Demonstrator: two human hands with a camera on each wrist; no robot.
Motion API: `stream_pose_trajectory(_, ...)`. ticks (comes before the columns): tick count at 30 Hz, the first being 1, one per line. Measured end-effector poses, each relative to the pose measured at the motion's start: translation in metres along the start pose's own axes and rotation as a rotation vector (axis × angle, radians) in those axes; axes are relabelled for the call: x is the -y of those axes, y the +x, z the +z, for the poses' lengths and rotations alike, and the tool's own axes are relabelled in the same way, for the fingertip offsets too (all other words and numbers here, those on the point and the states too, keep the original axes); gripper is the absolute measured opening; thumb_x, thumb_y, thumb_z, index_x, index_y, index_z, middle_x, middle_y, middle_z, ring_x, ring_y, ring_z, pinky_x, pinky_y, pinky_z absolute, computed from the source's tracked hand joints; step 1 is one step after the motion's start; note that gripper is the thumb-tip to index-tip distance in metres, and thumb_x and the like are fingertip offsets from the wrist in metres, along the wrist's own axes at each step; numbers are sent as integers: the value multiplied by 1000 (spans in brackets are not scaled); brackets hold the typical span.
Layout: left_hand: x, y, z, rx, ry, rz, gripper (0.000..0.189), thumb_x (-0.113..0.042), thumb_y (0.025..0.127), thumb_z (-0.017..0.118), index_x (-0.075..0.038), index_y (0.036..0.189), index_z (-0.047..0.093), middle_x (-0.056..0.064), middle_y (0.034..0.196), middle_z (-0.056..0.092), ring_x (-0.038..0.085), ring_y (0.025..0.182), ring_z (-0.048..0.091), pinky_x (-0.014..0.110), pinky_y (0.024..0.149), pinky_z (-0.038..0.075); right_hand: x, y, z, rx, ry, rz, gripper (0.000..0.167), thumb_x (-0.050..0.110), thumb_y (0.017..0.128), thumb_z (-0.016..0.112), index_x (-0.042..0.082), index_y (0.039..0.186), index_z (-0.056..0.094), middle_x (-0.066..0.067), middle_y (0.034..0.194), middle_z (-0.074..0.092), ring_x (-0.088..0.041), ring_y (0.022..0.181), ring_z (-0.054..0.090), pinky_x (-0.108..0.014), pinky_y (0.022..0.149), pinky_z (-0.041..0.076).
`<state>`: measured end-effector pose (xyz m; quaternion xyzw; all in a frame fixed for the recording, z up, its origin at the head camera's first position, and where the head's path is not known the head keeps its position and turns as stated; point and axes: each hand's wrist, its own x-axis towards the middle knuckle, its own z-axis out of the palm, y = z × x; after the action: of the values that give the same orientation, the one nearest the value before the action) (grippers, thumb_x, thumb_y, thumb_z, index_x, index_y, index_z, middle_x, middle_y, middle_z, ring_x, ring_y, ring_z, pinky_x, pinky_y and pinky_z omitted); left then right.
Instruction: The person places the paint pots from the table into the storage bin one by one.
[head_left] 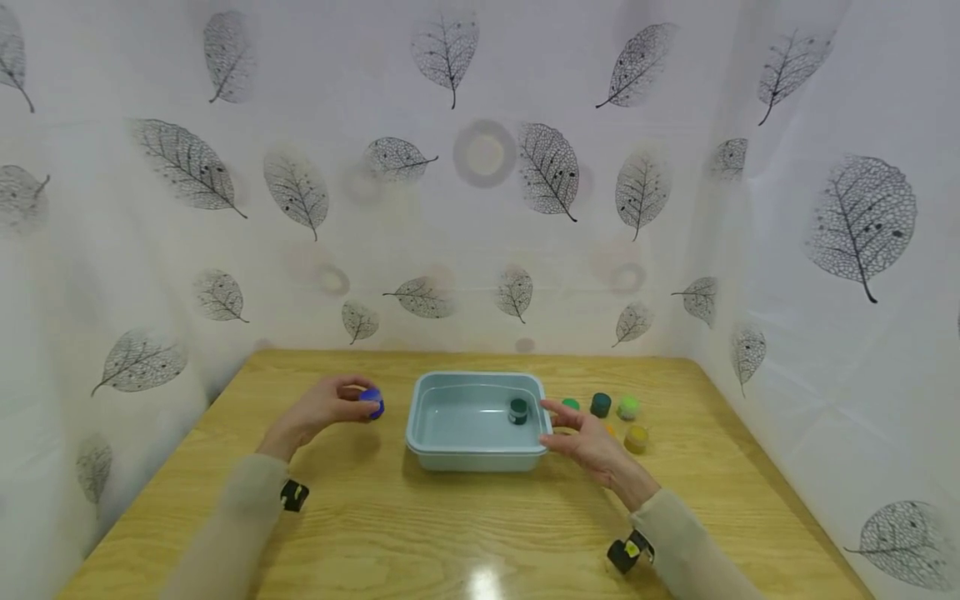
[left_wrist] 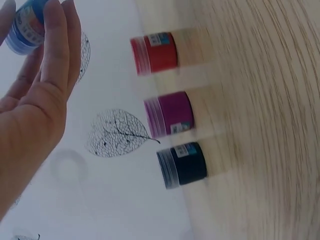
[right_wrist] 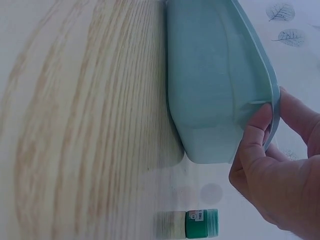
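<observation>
My left hand (head_left: 322, 408) holds a small blue paint jar (head_left: 371, 403) between thumb and fingers, raised over the table left of the tub. The left wrist view shows this jar (left_wrist: 27, 27) with its label and clear lid. A pale blue plastic tub (head_left: 480, 461) stands mid-table with one dark green jar (head_left: 518, 411) inside. With thumb and fingers on either side of the rim, my right hand (head_left: 588, 446) pinches the tub's right end. The right wrist view shows that hand (right_wrist: 280, 175) at the corner of the tub (right_wrist: 215, 75).
Right of the tub stand a green jar (head_left: 571, 404), a dark teal jar (head_left: 601, 405), a light green jar (head_left: 628, 407), a yellow jar (head_left: 637, 439) and a partly hidden orange one (head_left: 611, 430). Red (left_wrist: 155, 53), purple (left_wrist: 170, 114) and black jars (left_wrist: 182, 165) line up in the left wrist view.
</observation>
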<state>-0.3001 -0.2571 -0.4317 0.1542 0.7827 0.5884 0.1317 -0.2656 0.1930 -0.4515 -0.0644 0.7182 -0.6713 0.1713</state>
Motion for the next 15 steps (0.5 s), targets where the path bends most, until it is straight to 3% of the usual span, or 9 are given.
stream_pose_trajectory(4, 0, 6, 8, -33, 3, 1, 48, -17, 88, 74, 7, 125, 53, 11, 103, 68, 20, 92, 68, 40, 86, 59, 0, 0, 0, 5, 0, -12, 71, 7, 89, 71, 5, 151, 36, -26, 129, 44, -14, 98, 61, -20, 81, 56)
stream_pose_trajectory(11, -7, 9, 20, -89, -9, -4, 49, -17, 88, 75, 7, 125, 53, 13, 102, 70, 25, 93, 69, 52, 90, 56, -2, 0, 0, 7, -5, -21, 71, 8, 89, 71, 4, 150, 36, -25, 127, 45, -14, 100, 60, -21, 81, 55)
stream_pose_trajectory(15, -13, 10, 24, -112, 10, -24, 53, -22, 86, 76, 3, 126, 53, 14, 103, 70, 23, 87, 68, 51, 86, 56, -2, 1, 0, 4, -3, -19, 70, 8, 89, 71, 5, 150, 36, -26, 129, 45, -14, 99, 61, -21, 82, 55)
